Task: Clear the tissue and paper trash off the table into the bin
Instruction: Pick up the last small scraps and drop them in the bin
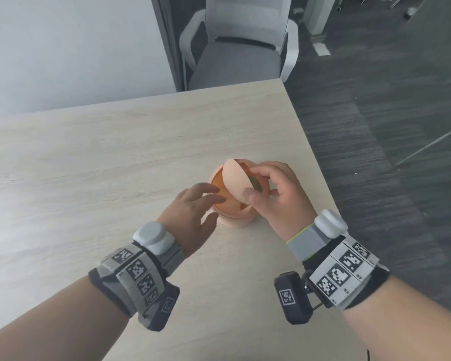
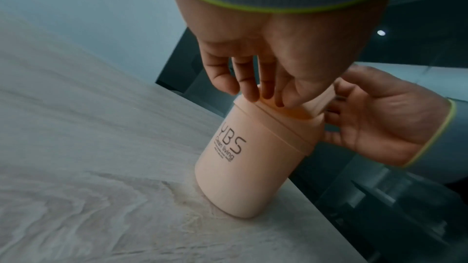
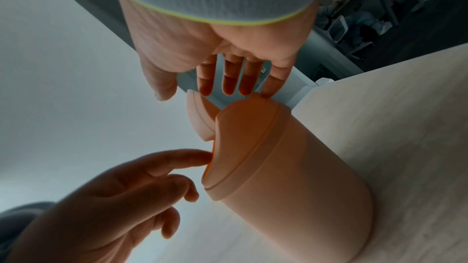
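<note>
A pale, light-wood-grain rectangular table (image 1: 94, 157) fills the left and centre of the head view, its far right corner in the upper middle of the frame and its right edge running diagonally down toward the lower right. Standing directly on it, right of centre in the frame and near that right edge, is a small peach-coloured cylindrical plastic bin (image 1: 233, 217), upright on its rounded base, with dark printed lettering on its side (image 2: 231, 145) in the left wrist view.
</note>
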Motion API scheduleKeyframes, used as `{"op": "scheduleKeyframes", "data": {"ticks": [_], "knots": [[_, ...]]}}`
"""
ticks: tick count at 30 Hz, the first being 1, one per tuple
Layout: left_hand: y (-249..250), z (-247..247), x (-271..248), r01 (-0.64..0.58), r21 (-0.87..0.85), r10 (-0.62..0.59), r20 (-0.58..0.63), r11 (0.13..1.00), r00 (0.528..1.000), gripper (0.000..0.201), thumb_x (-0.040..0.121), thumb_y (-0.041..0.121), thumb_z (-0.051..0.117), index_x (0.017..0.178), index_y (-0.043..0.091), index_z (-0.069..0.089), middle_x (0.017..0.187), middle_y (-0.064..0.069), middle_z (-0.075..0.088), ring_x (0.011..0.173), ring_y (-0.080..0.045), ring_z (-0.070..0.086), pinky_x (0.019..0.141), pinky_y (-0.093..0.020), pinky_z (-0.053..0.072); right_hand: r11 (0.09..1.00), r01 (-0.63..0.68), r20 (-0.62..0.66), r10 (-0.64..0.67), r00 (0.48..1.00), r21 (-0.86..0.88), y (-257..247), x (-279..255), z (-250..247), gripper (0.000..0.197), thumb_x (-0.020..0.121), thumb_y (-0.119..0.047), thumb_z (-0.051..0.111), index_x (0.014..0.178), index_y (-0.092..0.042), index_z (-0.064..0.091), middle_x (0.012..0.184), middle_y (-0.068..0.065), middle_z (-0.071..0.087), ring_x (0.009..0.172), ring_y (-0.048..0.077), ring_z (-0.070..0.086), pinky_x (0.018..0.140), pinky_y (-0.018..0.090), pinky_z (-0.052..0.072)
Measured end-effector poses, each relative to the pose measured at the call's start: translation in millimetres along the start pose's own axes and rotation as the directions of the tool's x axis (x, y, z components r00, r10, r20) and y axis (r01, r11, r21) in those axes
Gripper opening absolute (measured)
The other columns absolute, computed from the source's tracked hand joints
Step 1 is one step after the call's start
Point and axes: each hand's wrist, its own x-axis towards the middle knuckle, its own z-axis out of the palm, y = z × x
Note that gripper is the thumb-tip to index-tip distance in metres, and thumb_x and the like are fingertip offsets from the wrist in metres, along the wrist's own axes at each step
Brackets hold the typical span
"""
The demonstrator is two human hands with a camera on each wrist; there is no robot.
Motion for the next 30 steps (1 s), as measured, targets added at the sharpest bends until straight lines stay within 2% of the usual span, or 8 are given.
{"op": "scheduleKeyframes", "data": {"ticks": [3, 7, 10, 15, 18, 22, 26, 30], "knots": [[11.0, 4.3, 6.3, 0.03, 0.04, -0.037, 0.202, 0.999, 0.979, 0.048, 0.091, 0.034, 0.05, 0.138, 0.029, 0.053, 0.145, 0.014, 0.049, 0.086, -0.011, 0.067, 0.081, -0.033, 0.056, 0.996, 0.014, 0.037, -0.011, 0.999, -0.083, 6.6, 6.2, 5.6, 0.034, 0.077, -0.047, 0.067, 0.097, -0.02, 0.067, 0.123, -0.011, 0.053, 0.118, 0.009, 0.051, 0.095, 0.022, 0.043], [23.7, 4.3, 27.3, 0.042, 0.302, -0.178, 0.438, 0.952, 0.881, 0.05, 0.094, 0.038, 0.048, 0.144, 0.034, 0.043, 0.148, 0.018, 0.044, 0.107, -0.016, 0.064, 0.089, -0.036, 0.053, 0.994, 0.044, 0.025, -0.042, 0.999, -0.1, 10.2, 8.8, 8.2, 0.027, 0.082, -0.04, 0.06, 0.068, -0.017, 0.056, 0.125, -0.006, 0.056, 0.115, 0.022, 0.054, 0.091, 0.043, 0.046], [38.0, 5.4, 40.4, 0.043, 0.425, -0.278, 0.509, 0.904, 0.815, 0.048, 0.092, 0.036, 0.045, 0.14, 0.036, 0.043, 0.133, 0.009, 0.057, 0.1, -0.024, 0.064, 0.079, -0.042, 0.056, 0.995, 0.026, 0.023, -0.024, 0.999, -0.091, 7.1, 6.3, 9.2, 0.026, 0.084, -0.038, 0.055, 0.062, -0.027, 0.046, 0.126, -0.011, 0.054, 0.117, 0.019, 0.052, 0.094, 0.038, 0.044], [51.1, 3.2, 51.7, 0.107, 0.484, -0.399, 0.552, 0.868, 0.732, 0.038, 0.091, 0.03, 0.042, 0.127, 0.033, 0.054, 0.101, 0.006, 0.064, 0.085, -0.023, 0.062, 0.072, -0.038, 0.054, 0.998, -0.02, -0.018, 0.019, 1.0, -0.062, 13.7, 9.0, 9.6, 0.038, 0.089, -0.04, 0.047, 0.078, -0.006, 0.059, 0.124, -0.009, 0.055, 0.11, 0.004, 0.052, 0.089, 0.023, 0.042], [43.5, -4.8, 42.5, 0.107, 0.405, -0.316, 0.494, 0.908, 0.81, 0.04, 0.09, 0.036, 0.045, 0.129, 0.036, 0.055, 0.12, 0.01, 0.064, 0.097, -0.02, 0.064, 0.082, -0.039, 0.055, 0.997, -0.068, -0.039, 0.067, 0.997, -0.027, 18.2, 11.5, 8.2, 0.025, 0.093, -0.032, 0.051, 0.084, -0.011, 0.06, 0.122, -0.005, 0.057, 0.109, -0.007, 0.048, 0.084, 0.006, 0.035], [27.9, -19.5, 10.0, 0.192, 0.051, -0.198, 0.16, 0.98, 0.967, 0.031, 0.087, 0.02, 0.056, 0.112, 0.032, 0.07, 0.12, 0.016, 0.066, 0.088, -0.004, 0.067, 0.08, -0.029, 0.055, 0.993, -0.117, -0.073, 0.117, 0.99, 0.002, 21.4, 11.4, 9.8, 0.015, 0.094, -0.031, 0.056, 0.102, -0.019, 0.057, 0.118, -0.007, 0.058, 0.111, 0.004, 0.051, 0.088, 0.015, 0.038], [8.7, -24.7, -8.8, 0.32, -0.211, -0.339, -0.06, 0.924, 0.939, 0.035, 0.085, 0.016, 0.066, 0.114, 0.036, 0.064, 0.125, 0.013, 0.06, 0.09, 0.004, 0.065, 0.079, -0.027, 0.055, 0.977, -0.189, -0.067, 0.197, 0.978, 0.099, 15.4, 11.6, 17.0, 0.022, 0.094, -0.027, 0.057, 0.115, -0.023, 0.051, 0.118, -0.009, 0.059, 0.114, 0.007, 0.055, 0.093, 0.022, 0.041], [-7.3, -25.9, -21.8, 0.461, -0.282, -0.484, -0.013, 0.841, 0.875, 0.075, 0.079, 0.038, 0.077, 0.143, 0.039, 0.039, 0.14, 0.018, 0.045, 0.101, 0.003, 0.063, 0.074, -0.014, 0.045, 0.985, -0.165, 0.012, 0.164, 0.986, 0.04, 7.2, 10.2, 33.0, 0.017, 0.096, -0.025, 0.055, 0.113, -0.027, 0.057, 0.119, -0.01, 0.059, 0.114, 0.009, 0.054, 0.099, 0.031, 0.043]]}}
